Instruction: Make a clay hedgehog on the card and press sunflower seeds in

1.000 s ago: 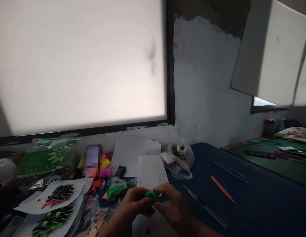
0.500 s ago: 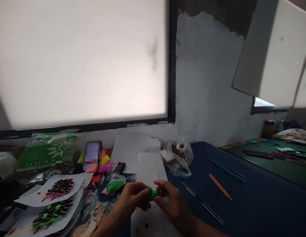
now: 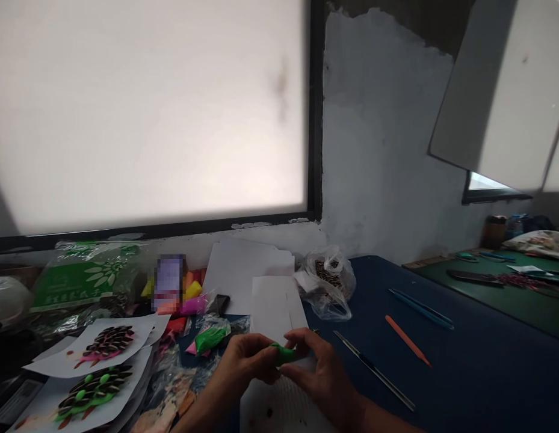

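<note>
A small lump of bright green modelling clay is held between my two hands, above a white sheet. My left hand pinches its left end between thumb and fingers. On its right end, the thumb and fingertips of my right hand are closed round it. Left of my hands lies a clear packet of green clay. Finished-looking pictures of seeds set in clay lie on paper at the left, one with green clay and one with pink.
A plastic bag of striped seeds stands behind my hands beside white paper sheets. On the blue table to the right lie a metal-ended tool, an orange clay tool and blue tweezers. Coloured clay packs sit at the back left.
The fingers of my right hand have shifted slightly round the green clay, which now looks more stretched out. The camera view has moved a little; the table things lie as before.
</note>
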A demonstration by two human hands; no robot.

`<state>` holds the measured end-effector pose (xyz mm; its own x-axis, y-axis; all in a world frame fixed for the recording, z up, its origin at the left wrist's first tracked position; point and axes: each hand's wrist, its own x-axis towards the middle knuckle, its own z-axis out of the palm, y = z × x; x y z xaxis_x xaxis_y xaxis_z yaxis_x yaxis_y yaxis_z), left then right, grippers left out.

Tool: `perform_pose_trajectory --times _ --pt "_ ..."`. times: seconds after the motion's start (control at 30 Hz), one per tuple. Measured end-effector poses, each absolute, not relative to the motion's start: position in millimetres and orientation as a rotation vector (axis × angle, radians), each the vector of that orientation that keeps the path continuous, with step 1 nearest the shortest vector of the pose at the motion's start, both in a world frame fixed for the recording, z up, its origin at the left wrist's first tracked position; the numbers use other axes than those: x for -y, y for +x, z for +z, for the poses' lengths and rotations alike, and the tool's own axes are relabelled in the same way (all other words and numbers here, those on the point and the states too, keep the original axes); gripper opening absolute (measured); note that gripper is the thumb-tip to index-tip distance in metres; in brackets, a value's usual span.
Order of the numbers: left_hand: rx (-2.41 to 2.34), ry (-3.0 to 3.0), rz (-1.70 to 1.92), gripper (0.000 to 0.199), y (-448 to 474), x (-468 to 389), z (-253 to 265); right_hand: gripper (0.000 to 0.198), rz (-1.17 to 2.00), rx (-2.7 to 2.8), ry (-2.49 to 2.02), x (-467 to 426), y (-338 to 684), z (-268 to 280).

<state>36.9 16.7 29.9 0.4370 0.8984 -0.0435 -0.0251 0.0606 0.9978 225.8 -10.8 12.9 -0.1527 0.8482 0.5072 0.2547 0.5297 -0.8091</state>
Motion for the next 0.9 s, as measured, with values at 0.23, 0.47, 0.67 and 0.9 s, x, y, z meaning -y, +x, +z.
perform_pose_trajectory --times 0.23,0.47,0.67,0.9 --pt "-0.894 1.233 0.899 0.070 38.6 -26.0 9.9 0.026 0.727 1.697 -0.943 9.1 225.3 15.8" --pt "-0.892 1.342 0.773 0.058 41.7 -17.8 19.7 0.027 0.692 1.683 -0.857 9.8 223.6 15.2" --pt "-0.981 1.269 0.921 0.063 46.2 -20.7 14.6 0.036 0.729 1.701 -0.869 11.2 223.4 15.9" --pt "-0.982 1.201 0.981 0.066 46.2 -24.3 9.2 0.038 0.692 1.707 -0.944 9.5 223.9 12.7"
